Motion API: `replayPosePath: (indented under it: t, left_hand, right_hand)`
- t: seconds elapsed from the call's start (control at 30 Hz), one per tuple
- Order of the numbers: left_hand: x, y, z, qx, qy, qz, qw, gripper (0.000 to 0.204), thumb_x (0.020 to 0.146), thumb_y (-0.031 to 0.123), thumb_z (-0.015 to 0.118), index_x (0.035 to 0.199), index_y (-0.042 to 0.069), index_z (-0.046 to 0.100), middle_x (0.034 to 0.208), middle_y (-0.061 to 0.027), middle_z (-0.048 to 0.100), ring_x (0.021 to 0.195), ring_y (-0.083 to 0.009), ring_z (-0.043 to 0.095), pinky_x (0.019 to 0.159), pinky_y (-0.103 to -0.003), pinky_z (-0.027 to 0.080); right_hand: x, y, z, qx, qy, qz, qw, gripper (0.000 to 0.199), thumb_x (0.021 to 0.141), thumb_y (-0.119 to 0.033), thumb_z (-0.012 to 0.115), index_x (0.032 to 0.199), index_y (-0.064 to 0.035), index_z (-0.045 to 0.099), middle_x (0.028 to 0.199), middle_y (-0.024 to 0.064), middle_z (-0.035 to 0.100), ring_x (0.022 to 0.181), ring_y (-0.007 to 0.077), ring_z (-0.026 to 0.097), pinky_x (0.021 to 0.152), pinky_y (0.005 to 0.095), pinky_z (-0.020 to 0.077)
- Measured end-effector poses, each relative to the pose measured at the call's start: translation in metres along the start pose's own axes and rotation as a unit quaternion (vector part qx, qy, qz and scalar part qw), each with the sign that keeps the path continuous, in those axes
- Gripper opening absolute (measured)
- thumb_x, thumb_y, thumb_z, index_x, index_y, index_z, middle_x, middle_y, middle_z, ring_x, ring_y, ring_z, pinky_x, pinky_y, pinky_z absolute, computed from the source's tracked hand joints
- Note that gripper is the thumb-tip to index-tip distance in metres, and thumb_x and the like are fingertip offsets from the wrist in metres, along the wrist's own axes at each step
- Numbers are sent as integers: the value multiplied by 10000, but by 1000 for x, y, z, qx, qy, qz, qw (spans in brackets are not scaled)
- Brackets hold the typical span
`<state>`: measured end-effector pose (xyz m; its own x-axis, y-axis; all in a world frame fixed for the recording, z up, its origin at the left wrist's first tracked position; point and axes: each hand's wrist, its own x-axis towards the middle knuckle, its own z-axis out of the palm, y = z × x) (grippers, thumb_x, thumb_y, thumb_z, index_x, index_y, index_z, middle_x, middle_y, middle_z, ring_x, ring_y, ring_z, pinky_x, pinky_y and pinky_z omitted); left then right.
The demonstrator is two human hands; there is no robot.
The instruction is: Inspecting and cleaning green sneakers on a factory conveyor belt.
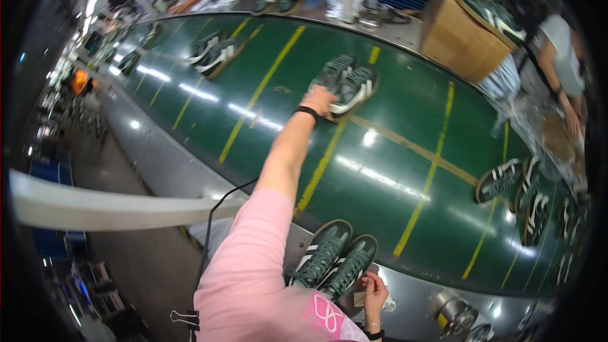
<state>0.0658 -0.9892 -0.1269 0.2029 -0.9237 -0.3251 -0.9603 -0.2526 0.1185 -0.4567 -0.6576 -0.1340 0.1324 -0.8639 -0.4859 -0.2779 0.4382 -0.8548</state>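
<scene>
My left arm, in a pink sleeve with a black wristband, stretches far out over the green conveyor belt (pixel 354 183). At its end my left hand (pixel 320 100) is closed on the near end of a pair of dark green sneakers (pixel 354 85) with white stripes. Close to my body, a second pair of green sneakers (pixel 339 259) with green laces rests at the belt's near edge. My right hand (pixel 375 291) is beside that pair, its fingers loosely bent and apart, with nothing visible in them. A crumpled white piece (pixel 387 301) lies by it.
More sneakers lie on the belt at far left (pixel 218 54) and right (pixel 500 180). Across it, a person's hands hold another pair (pixel 277 1). A cardboard box (pixel 465 31) topped with shoes stands far right. A pale bar (pixel 126 202) crosses at left; a metal cylinder (pixel 453 310) sits near right.
</scene>
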Motion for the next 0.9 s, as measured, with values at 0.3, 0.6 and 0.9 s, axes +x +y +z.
replayPosePath:
  t: [0.3, 0.6, 0.9]
  left_hand:
    - [-179, 46, 24, -83, -43, -6, 996, 565, 568, 402, 905, 1043, 130, 764, 1165, -154, 684, 1125, -355, 625, 937, -429, 532]
    - [-406, 51, 67, -49, -157, 1, 986, 531, 609, 417, 902, 985, 65, 772, 1066, -128, 735, 1011, -315, 703, 848, -417, 566]
    - [-520, 71, 83, -86, 20, 64, 994, 571, 674, 290, 853, 1186, 144, 647, 1184, -108, 577, 1143, -333, 535, 886, -457, 514]
  right_hand:
    - [-18, -8, -40, -427, 100, -187, 879, 533, 934, -472, 615, 1338, -125, 594, 1328, 228, 543, 1204, 422, 495, 1027, 546, 374]
    - [-57, 26, -64, -444, 40, -311, 839, 462, 971, -429, 540, 1290, -103, 618, 1300, 195, 572, 1193, 394, 520, 990, 531, 411]
    - [-88, 76, -69, -549, 155, -317, 758, 489, 972, -462, 534, 1311, -118, 614, 1318, 153, 586, 1160, 374, 563, 982, 508, 441]
